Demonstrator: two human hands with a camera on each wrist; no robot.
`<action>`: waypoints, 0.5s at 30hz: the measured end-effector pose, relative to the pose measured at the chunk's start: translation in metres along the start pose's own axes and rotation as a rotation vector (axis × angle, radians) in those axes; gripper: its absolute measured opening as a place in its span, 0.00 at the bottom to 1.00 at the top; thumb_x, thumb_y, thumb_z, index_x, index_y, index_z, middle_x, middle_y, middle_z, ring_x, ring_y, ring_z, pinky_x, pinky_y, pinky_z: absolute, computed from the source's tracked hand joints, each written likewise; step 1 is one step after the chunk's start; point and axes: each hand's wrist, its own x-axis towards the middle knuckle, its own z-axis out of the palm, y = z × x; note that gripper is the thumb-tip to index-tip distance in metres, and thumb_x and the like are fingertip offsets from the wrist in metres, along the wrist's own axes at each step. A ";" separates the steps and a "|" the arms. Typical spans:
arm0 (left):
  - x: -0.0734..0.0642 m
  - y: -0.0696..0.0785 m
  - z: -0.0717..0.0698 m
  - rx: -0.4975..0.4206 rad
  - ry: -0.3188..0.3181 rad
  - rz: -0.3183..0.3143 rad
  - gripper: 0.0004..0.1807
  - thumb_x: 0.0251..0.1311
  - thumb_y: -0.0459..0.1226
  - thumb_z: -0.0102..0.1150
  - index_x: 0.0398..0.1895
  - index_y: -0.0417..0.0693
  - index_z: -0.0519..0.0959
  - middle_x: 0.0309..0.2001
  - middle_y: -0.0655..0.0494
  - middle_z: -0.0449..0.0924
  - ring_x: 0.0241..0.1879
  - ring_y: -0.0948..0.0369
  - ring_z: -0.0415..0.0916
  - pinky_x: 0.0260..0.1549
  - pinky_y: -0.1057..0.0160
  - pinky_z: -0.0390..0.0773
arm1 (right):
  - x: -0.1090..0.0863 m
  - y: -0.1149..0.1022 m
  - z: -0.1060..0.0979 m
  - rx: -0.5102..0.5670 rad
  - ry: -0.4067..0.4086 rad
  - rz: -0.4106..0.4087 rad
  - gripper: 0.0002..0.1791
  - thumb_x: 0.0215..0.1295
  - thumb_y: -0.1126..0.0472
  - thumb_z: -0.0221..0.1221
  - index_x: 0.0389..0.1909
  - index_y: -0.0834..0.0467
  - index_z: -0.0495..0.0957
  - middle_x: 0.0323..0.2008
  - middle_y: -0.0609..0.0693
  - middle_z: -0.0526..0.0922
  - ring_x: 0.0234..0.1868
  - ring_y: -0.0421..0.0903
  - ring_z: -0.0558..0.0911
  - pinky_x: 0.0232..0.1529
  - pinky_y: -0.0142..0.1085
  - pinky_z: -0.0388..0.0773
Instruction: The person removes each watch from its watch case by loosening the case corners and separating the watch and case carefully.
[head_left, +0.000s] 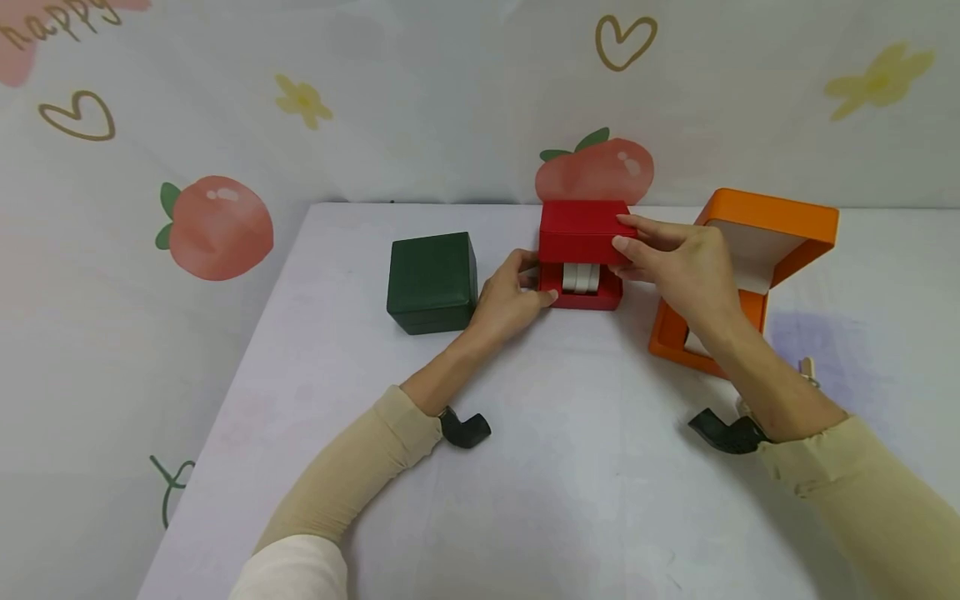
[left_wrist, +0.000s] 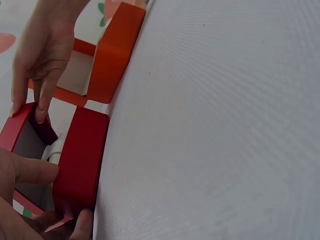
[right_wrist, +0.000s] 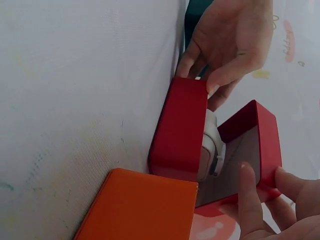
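A small red hinged box (head_left: pixel 585 248) stands at the back of the table with its lid partly raised. My left hand (head_left: pixel 510 302) grips the box's base at its left end, the thumb on the front rim. At the lid's right end, my right hand (head_left: pixel 686 271) pinches the edge between thumb and fingers. Inside the base sits a cream cushion-like insert (right_wrist: pixel 211 145), with a strap-like band and a small dark detail showing in the right wrist view. The lid's pale lining appears in both wrist views.
Left of the red box stands a closed dark green box (head_left: pixel 431 279). An orange box (head_left: pixel 780 229), lid up and pale inside, stands to the right, partly behind my right forearm. A small metallic item (head_left: pixel 807 368) shows beside that forearm. A printed cloth wall (head_left: pixel 450 100) rises behind.
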 end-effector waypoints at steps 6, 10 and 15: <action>0.001 0.000 -0.003 -0.007 -0.026 0.000 0.30 0.63 0.37 0.62 0.68 0.46 0.67 0.65 0.52 0.72 0.55 0.58 0.76 0.51 0.58 0.79 | 0.001 0.001 0.001 0.013 -0.003 0.008 0.27 0.61 0.51 0.68 0.62 0.51 0.79 0.60 0.60 0.79 0.39 0.40 0.88 0.41 0.30 0.82; 0.002 0.001 -0.005 -0.031 -0.034 -0.012 0.30 0.65 0.36 0.61 0.69 0.45 0.66 0.67 0.51 0.70 0.59 0.57 0.75 0.53 0.61 0.78 | -0.001 0.002 0.000 0.002 -0.015 0.026 0.28 0.61 0.49 0.67 0.62 0.50 0.78 0.60 0.60 0.79 0.39 0.40 0.88 0.42 0.29 0.81; 0.004 0.003 -0.005 -0.077 -0.048 -0.037 0.30 0.63 0.33 0.61 0.69 0.43 0.65 0.67 0.50 0.69 0.62 0.55 0.72 0.56 0.60 0.77 | -0.005 0.004 0.002 -0.060 -0.016 0.033 0.28 0.60 0.46 0.67 0.62 0.46 0.79 0.61 0.60 0.78 0.39 0.40 0.88 0.45 0.24 0.78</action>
